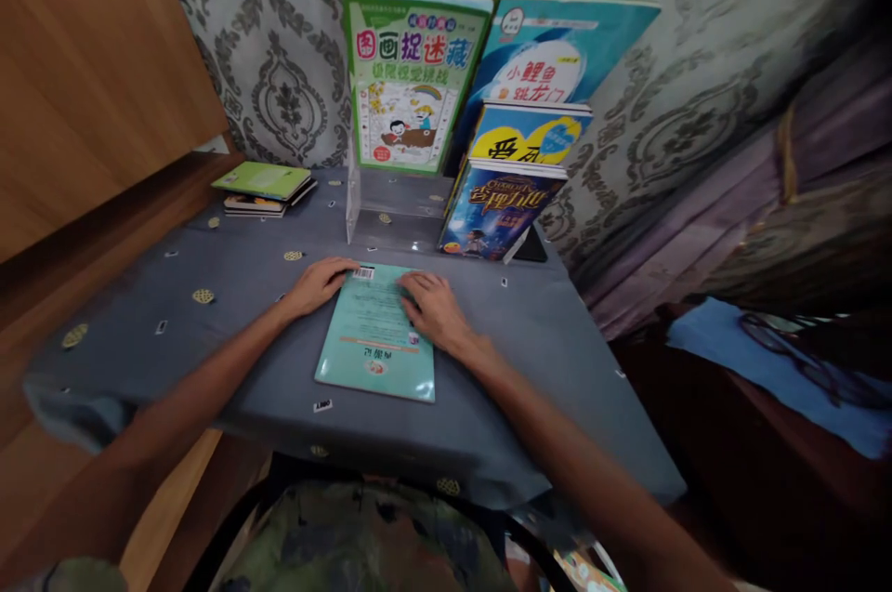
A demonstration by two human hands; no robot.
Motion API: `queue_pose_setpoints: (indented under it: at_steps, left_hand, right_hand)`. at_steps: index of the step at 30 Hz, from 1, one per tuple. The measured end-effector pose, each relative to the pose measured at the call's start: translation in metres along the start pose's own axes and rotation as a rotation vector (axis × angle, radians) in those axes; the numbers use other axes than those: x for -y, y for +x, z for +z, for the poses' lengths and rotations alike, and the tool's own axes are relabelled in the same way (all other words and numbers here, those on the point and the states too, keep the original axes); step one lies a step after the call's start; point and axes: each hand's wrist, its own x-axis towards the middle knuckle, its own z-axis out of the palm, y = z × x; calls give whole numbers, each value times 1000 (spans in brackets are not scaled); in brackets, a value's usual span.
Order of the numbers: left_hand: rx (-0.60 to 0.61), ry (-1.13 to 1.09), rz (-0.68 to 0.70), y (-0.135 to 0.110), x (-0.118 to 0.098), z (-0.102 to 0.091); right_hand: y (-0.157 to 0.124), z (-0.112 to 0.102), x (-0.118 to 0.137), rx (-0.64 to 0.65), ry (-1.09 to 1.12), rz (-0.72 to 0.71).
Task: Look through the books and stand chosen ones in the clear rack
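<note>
A thin teal booklet (373, 346) lies flat, back cover up, on the grey tablecloth (209, 313) in front of me. My left hand (321, 283) rests at the booklet's top left corner with fingers curled onto the edge by the barcode. My right hand (433, 306) lies flat on the booklet's upper right part, fingers stretched out. Behind the booklet stands a clear acrylic stand (390, 202) holding a green picture book (408, 81).
A blue-covered book (496, 206), a yellow one (530, 135) and a larger light-blue one (550, 53) lean upright at the back right. A small stack of books (263, 188) lies at the back left. A wooden panel (90, 81) stands left; patterned wallpaper behind.
</note>
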Motion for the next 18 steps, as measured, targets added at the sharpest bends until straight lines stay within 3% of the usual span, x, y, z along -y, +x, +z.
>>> queue_pose_setpoints:
  at_steps: [4, 9, 18]
  left_hand:
    - [-36, -53, 6, -1, 6, 5]
    - [-46, -39, 23, -4, 10, 10]
    - [-94, -29, 56, -5, 14, 13]
  right_hand:
    - [23, 12, 32, 130, 106, -243]
    - [36, 30, 58, 129, 110, -309]
    - [-14, 22, 85, 243, 92, -443]
